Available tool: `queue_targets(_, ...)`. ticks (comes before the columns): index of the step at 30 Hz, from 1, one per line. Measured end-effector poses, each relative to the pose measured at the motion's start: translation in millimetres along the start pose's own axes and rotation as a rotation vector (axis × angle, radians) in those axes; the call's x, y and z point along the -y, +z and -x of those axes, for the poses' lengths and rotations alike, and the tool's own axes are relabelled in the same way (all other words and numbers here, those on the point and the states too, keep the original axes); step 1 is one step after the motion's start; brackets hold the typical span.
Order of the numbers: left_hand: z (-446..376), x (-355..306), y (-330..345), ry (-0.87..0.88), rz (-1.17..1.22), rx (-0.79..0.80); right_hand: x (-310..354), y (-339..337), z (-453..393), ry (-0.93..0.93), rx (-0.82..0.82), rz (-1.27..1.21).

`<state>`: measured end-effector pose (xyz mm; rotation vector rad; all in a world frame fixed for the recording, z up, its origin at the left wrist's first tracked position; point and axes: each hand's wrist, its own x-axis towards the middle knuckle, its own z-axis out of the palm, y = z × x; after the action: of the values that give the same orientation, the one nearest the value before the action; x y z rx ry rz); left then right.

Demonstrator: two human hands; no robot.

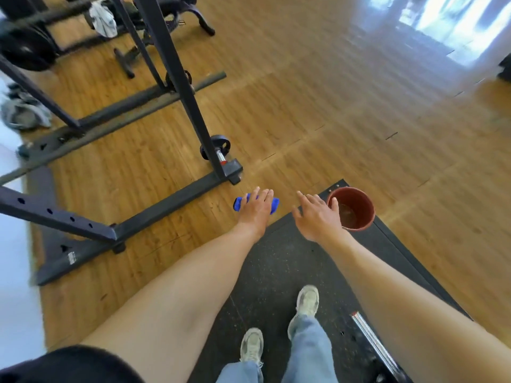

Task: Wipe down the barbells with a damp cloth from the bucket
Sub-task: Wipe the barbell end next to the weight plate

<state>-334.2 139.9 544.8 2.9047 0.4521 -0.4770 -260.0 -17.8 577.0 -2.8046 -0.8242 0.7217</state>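
Note:
My left hand [255, 210] holds a bright blue cloth [239, 203], whose ends stick out on both sides of my palm, above the wooden floor. My right hand [315, 217] hovers with its fingers spread and nothing in it, right beside the rim of a reddish-brown bucket [360, 196]. The bucket stands on the corner of a black rubber mat [276, 272] and has water in its bottom. A chrome barbell shaft [372, 345] lies on the mat at the lower right, partly hidden by my right arm. A short bar with small black plates [219, 149] lies behind a rack post.
A black steel rack [177, 194] with slanted posts and floor rails fills the left side. Weight plates [25, 51], a bench and grey rags [103, 19] sit behind it. My two feet stand on the mat. Wooden floor stretches to the right.

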Motion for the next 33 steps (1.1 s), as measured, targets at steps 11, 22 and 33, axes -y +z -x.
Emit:
queue_targets(11,-162.8,4.6,-79.4,-0.201,0.157,-0.115,-11.6,-101.2,-213.3,-0.202,0.053,0.109)
queue_targets(22,-314.0,84.7,-150.5,-0.229,0.137,-0.202,33.2,-170.4,-384.7,-0.315,0.088,0.155)
queue_targets(33,-503.7,161.9,-159.1,-0.276,0.262,-0.148,70.0,-203.6,-577.4,-0.288,0.113,0.189)
